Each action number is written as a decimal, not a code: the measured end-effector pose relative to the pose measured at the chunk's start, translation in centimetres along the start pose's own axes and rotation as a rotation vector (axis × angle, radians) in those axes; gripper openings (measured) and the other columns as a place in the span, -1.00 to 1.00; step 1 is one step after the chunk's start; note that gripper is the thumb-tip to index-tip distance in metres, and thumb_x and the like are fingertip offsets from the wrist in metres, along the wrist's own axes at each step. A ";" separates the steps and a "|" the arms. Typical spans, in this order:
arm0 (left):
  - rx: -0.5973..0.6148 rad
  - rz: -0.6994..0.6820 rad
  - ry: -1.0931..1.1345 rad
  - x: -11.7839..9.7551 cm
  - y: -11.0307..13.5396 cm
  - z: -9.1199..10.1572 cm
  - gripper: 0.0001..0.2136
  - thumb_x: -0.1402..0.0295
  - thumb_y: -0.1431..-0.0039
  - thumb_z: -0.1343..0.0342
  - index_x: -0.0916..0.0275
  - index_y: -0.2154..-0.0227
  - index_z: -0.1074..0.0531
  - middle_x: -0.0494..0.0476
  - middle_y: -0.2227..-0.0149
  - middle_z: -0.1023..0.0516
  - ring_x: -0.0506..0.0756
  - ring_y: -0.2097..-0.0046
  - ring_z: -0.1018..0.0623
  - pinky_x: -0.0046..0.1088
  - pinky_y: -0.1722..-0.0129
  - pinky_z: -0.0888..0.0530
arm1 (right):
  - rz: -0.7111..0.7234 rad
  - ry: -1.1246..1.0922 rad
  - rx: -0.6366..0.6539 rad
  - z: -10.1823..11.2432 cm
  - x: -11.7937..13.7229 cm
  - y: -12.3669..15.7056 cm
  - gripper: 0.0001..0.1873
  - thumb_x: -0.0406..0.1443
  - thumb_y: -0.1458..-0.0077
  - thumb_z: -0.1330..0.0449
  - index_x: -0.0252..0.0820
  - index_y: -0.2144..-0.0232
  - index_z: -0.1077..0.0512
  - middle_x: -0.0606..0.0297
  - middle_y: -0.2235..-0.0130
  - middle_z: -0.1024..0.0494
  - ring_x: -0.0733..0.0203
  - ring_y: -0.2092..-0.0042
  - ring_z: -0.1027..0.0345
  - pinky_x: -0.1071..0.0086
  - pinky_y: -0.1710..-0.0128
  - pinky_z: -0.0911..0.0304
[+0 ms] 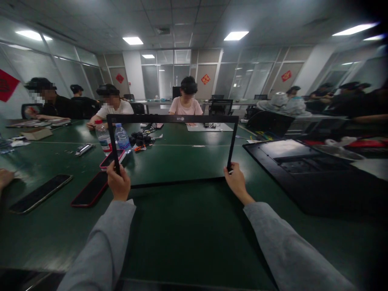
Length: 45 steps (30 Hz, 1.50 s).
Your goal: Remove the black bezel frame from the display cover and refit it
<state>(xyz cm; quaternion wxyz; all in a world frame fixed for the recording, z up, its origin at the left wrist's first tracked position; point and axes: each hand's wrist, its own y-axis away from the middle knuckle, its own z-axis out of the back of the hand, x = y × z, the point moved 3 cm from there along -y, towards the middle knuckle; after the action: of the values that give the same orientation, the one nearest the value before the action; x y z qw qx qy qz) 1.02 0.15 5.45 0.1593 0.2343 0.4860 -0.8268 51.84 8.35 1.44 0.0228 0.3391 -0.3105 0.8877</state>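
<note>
A thin black laptop screen bezel [151,118] stands upright in front of me, with nothing filling its opening. A small light logo on its top bar looks upside down. My left hand [119,182] is closed around the lower part of its left side. At the lower right, my right hand [236,182] pinches the opposite side between thumb and fingers. The bottom bar of the bezel runs between both hands, close to the green tabletop [182,234]. Through the opening I see the table and a person [186,103] seated across from me.
A phone with a red edge [91,190] and a dark phone [41,194] lie left of my left hand. Two plastic bottles, one with a blue label [123,139], stand behind the bezel's left side. A large flat black panel [291,182] lies to the right. Other people sit around.
</note>
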 end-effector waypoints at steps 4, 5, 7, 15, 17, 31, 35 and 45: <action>0.017 0.004 0.021 0.3 -0.1 -0.3 -0.57 0.21 -0.41 0.23 0.38 -0.20 -0.03 0.49 -0.15 -0.35 0.22 -0.18 -0.43 -0.24 -0.13 -0.36 | -0.015 -0.015 0.054 -0.3 -0.4 0.0 -0.54 -0.03 -0.22 0.00 -0.23 0.01 -0.27 0.04 0.20 -0.57 0.03 0.27 -0.45 0.20 0.22 -0.32; 0.052 0.007 0.028 0.3 -0.2 -0.5 -0.57 0.21 -0.41 0.23 0.38 -0.21 -0.04 0.49 -0.15 -0.36 0.23 -0.18 -0.44 -0.23 -0.13 -0.36 | -0.018 -0.021 0.069 -0.3 -0.4 0.0 -0.56 -0.04 -0.22 0.01 -0.22 0.02 -0.27 0.05 0.22 -0.57 0.03 0.27 -0.45 0.20 0.21 -0.32; 0.126 0.020 0.032 0.3 -0.3 -0.7 -0.56 0.20 -0.41 0.22 0.37 -0.22 -0.06 0.46 -0.13 -0.40 0.24 -0.17 -0.46 -0.23 -0.13 -0.37 | -0.017 -0.027 0.087 -0.3 -0.5 0.0 -0.59 -0.06 -0.23 0.02 -0.20 0.02 -0.26 0.07 0.21 -0.57 0.03 0.26 -0.46 0.20 0.20 -0.32; 0.346 0.050 -0.070 1.1 -0.3 -2.1 -0.59 0.27 -0.39 0.20 0.31 -0.21 -0.14 0.41 -0.10 -0.47 0.25 -0.07 -0.54 -0.23 -0.02 -0.44 | 0.030 0.055 0.141 -0.7 -0.7 -0.1 -0.61 -0.15 -0.20 0.02 -0.22 0.01 -0.30 0.02 0.16 -0.55 0.01 0.22 -0.45 0.18 0.18 -0.33; 0.443 0.031 -0.097 1.6 0.0 -2.7 -0.60 0.32 -0.38 0.19 0.34 -0.20 -0.17 0.42 -0.10 -0.46 0.24 -0.06 -0.54 -0.25 0.02 -0.46 | 0.036 0.073 0.148 -0.8 -0.7 -0.1 -0.61 -0.17 -0.19 0.02 -0.24 0.01 -0.33 0.00 0.16 -0.55 0.00 0.20 -0.45 0.17 0.16 -0.34; 0.716 0.067 -0.320 2.7 0.2 -3.5 -0.53 0.06 -0.34 0.18 0.17 0.06 -0.57 0.30 0.07 -0.62 0.28 0.01 -0.57 -0.26 0.07 -0.43 | -0.106 0.065 0.182 -0.9 -2.6 -0.6 -0.57 -0.21 -0.12 -0.02 -0.24 0.02 -0.48 0.06 0.12 -0.59 0.00 0.12 -0.44 0.17 0.06 -0.31; 0.701 0.056 -0.322 3.0 0.3 -3.5 -0.57 0.05 -0.29 0.07 0.16 0.06 -0.59 0.29 0.06 -0.60 0.27 0.01 -0.56 -0.27 0.07 -0.45 | -0.127 0.023 0.167 -0.7 -2.4 -0.7 -0.56 -0.23 -0.09 -0.04 -0.24 0.04 -0.49 0.06 0.12 -0.59 0.00 0.10 -0.44 0.16 0.03 -0.30; 0.704 0.046 -0.339 3.5 0.5 -4.1 -0.57 0.09 -0.28 0.04 0.19 -0.03 -0.54 0.28 -0.06 -0.49 0.22 -0.02 -0.54 -0.33 0.05 -0.45 | -0.169 -0.020 0.194 -1.0 -2.7 -0.8 -0.52 -0.24 -0.08 -0.04 -0.29 -0.01 -0.47 0.06 0.10 -0.58 0.01 0.06 -0.45 0.17 -0.02 -0.29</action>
<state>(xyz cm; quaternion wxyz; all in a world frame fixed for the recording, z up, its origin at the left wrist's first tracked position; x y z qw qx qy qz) -0.70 3.40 1.49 0.1656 0.1456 0.1342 -0.9661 53.58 9.97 -0.39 0.0614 0.3737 -0.1936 0.9051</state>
